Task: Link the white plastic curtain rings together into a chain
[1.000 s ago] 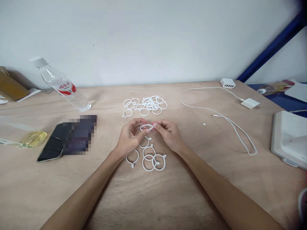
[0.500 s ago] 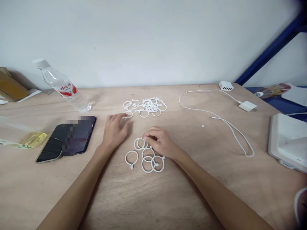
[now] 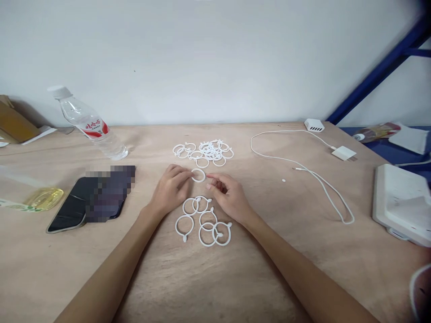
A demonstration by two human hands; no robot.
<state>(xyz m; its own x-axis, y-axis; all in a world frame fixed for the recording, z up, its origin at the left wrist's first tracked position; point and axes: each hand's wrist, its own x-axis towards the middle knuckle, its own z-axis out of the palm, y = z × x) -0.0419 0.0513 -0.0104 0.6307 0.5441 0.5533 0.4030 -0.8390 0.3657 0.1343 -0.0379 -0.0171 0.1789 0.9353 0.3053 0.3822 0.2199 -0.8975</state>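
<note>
Take the ring pile [image 3: 211,150] on the wooden table [image 3: 175,278] as reference. Grips one white ring [image 3: 204,176] by its left edge in the fingertips of the left hand [image 3: 170,186], just to the near side of the ring pile. Cannot confirm contact of the left thumb; cannot tell ring lifted from ring resting on the table. Positions the right hand [image 3: 230,193] on the near side of the ring pile, slightly to the right, with index finger extended close to the right edge of the white ring. Shows right thumb and index finger parted, with remaining fingers curled inward.

Includes, farther to the near side of the ring pile, six loose rings [image 3: 208,223], most overlapping. Includes, to the left of the ring pile, a labelled water bottle [image 3: 97,130] and two phones [image 3: 67,204]. Includes, to the right of the ring pile, a white cable [image 3: 286,160] joined to a plug adapter [image 3: 344,153], a multi-port charger [image 3: 314,125] and, farthest out, a white device [image 3: 402,197].
</note>
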